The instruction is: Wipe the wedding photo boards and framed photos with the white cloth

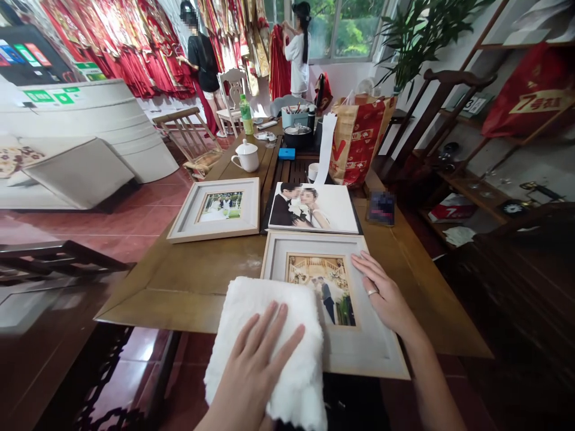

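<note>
A white fluffy cloth point(274, 392) covers the lower left part of a light wooden picture frame point(384, 353) at the table's near edge. On top of the cloth, my left hand point(258, 353) lies flat with its fingers spread. My right hand point(381, 290), wearing a ring on one finger, rests on the frame's right side with fingers stretched out. Inside the frame, a photo point(345, 299) of a couple in front of a bright staircase is partly hidden by the cloth. The near left corner of the frame is hidden too.
Beyond lie a second framed photo point(184, 218) and a large wedding print point(339, 209). Farther back stand a white lidded cup point(247, 158), a green bottle point(246, 114) and a paper bag point(359, 140). A small dark box point(381, 208) is on the right. Two people stand by hanging red garments.
</note>
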A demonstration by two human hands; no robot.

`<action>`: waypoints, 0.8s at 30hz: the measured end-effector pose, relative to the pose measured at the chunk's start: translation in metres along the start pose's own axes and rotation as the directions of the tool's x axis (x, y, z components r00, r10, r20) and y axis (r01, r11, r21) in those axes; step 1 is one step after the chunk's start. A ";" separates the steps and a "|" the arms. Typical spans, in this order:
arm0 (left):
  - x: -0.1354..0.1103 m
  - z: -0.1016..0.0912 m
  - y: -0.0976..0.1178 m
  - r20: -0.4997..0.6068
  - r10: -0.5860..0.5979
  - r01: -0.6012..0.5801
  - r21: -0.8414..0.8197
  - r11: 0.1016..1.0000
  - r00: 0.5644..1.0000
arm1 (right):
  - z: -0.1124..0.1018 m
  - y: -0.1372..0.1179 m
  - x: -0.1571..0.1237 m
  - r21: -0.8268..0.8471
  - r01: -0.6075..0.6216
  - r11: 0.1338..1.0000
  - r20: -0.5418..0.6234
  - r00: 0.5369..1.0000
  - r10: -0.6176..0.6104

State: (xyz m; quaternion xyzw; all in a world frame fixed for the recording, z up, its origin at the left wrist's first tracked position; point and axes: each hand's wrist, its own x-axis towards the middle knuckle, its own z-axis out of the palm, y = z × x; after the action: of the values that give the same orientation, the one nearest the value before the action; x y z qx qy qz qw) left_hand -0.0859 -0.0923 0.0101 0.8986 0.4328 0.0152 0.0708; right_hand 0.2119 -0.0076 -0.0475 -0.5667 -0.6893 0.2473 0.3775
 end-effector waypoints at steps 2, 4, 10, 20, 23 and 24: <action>0.020 -0.005 -0.007 0.010 -0.011 0.011 -0.021 1.000 1.000 | -0.002 0.002 0.000 0.009 0.009 1.000 0.022 1.000 -0.009; 0.048 -0.010 -0.019 0.007 -0.055 0.055 -0.016 0.998 0.998 | -0.002 0.003 0.000 0.010 0.018 1.000 0.029 0.999 -0.018; 0.128 -0.021 -0.047 -0.096 -0.150 0.152 0.013 0.988 0.984 | 0.001 0.001 -0.001 -0.012 0.030 0.999 0.005 1.000 -0.030; 0.063 -0.011 -0.013 0.070 -0.021 0.022 -0.002 1.000 0.997 | 0.005 -0.002 0.002 -0.031 -0.003 1.000 -0.071 0.998 0.001; 0.018 0.007 -0.001 0.024 0.035 -0.035 0.015 0.999 0.999 | 0.006 -0.002 0.002 -0.029 -0.006 1.000 -0.073 0.997 0.004; 0.008 0.012 0.001 0.003 0.063 -0.064 0.025 0.998 0.998 | 0.006 -0.002 0.002 -0.028 0.000 1.000 -0.072 0.997 -0.002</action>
State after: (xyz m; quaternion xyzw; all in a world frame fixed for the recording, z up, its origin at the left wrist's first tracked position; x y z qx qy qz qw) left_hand -0.0791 -0.0885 -0.0015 0.9127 0.4041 0.0108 0.0595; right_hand 0.2061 -0.0051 -0.0491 -0.5801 -0.6790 0.2171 0.3942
